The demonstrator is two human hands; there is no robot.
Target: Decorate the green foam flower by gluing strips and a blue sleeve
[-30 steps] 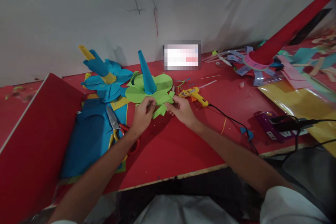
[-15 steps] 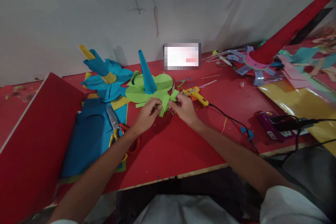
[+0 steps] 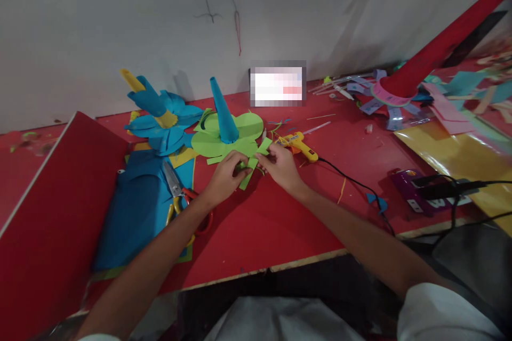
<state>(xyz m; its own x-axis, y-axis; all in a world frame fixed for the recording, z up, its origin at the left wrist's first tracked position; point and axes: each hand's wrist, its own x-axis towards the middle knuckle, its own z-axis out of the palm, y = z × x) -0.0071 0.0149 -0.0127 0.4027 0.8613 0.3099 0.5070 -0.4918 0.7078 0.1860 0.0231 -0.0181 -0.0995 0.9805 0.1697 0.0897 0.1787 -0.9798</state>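
Between my two hands is a light green paper strip (image 3: 248, 175), slanting down to the left over the red table. The fingers of my left hand (image 3: 229, 175) are closed on its left side. My right hand (image 3: 282, 166) pinches a green piece near the strip's upper end; whether it is the same strip or a second one I cannot tell. Just behind them lies a green paper flower shape (image 3: 248, 127) with a blue paper cone (image 3: 225, 117) standing on it. A yellow glue gun (image 3: 300, 145) rests right beside my right hand.
Scissors (image 3: 174, 184) with red and yellow handles lie by my left forearm on blue sheets (image 3: 132, 213). A blue paper flower (image 3: 164, 117) stands at the back left. The glue gun's black cord (image 3: 352, 175) runs right, near a purple box (image 3: 418, 194). A red board (image 3: 52, 213) leans at left.
The green strip between my hands has turned, its lower end now reaching nearer to me and to the left. My left hand has shifted slightly; my right hand stays nearly in place.
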